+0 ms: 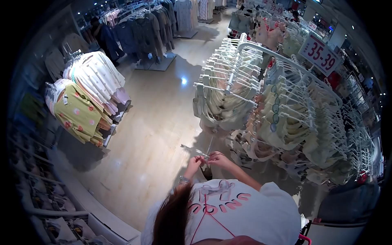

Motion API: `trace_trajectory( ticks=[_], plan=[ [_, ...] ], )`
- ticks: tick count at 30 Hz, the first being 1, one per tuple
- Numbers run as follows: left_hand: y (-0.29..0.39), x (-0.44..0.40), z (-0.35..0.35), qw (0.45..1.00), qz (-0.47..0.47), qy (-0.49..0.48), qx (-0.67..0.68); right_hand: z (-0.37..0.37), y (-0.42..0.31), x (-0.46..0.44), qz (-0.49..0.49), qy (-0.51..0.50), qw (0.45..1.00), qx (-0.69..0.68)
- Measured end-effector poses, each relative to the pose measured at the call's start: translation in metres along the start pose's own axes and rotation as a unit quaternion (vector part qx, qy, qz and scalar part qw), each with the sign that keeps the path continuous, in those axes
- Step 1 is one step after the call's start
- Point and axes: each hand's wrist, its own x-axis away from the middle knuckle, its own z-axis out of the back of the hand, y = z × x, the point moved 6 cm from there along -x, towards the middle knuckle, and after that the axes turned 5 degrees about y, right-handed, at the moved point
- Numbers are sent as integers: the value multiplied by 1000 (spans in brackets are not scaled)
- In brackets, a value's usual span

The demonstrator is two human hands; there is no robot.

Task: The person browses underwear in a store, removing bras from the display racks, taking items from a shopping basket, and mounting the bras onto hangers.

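In front of my chest, my left hand and my right hand are close together, fingers closed at a white clip hanger. One hanger arm sticks out to the left beyond my fingers. A small dark brown garment hangs below and between my hands. My fingers hide where the garment meets the hanger. Ahead of my hands stands a white rack of pale bras on white hangers.
More bras fill the racks at right, under a 35-39 price sign. A rack with a yellow-green floral top and white tops stands at left. Dark clothes hang farther back. Shelves of packages line the lower left.
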Motion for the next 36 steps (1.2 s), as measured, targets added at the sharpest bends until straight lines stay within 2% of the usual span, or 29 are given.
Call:
trace_trajectory(
  ticks=[2,3,4,7,8,11,12,15,18,19,21,22,26,29,32,36],
  plan=[
    [10,6,-4,999,15,-24,-17,-4,6,-3,11,-53,999,-3],
    [14,8,-9,999,22,-36,-24,-6,1,-2,-74,-121,989,-42],
    [15,9,-14,998,-6,-52,27,-8,-2,-1,-158,-187,966,-79],
    [17,12,-13,990,-34,-47,-132,-1,-13,-3,-82,-137,983,-89],
    [-4,5,-8,983,-96,-34,-155,-2,-1,-2,-105,-106,988,-49],
    [15,20,-12,996,-42,-31,-73,-4,-1,2,-104,-111,988,-19],
    [15,22,-13,996,-24,-36,-73,-6,0,3,-136,-116,983,-49],
    [1,17,-6,989,-10,-33,-140,0,-9,5,-135,-113,983,-60],
    [8,20,-14,995,5,-99,-13,4,-8,3,-105,-90,990,-40],
    [19,24,-15,992,11,-109,-55,8,-10,3,-117,-78,990,-30],
    [39,25,-12,981,16,-131,-139,21,-13,-2,-137,-53,989,-5],
    [34,21,-8,982,-2,-129,-136,27,-15,-4,-120,-42,991,-40],
    [44,9,-10,991,13,-132,-16,39,-9,-11,-180,-33,980,-80],
    [45,0,-21,979,16,-202,26,53,-27,-16,-147,-15,983,-109],
    [68,-1,-32,976,24,-216,20,73,-68,-18,-130,-10,989,-65],
    [87,-4,-42,983,3,-184,4,84,-67,-16,-124,7,989,-75]
  ],
)
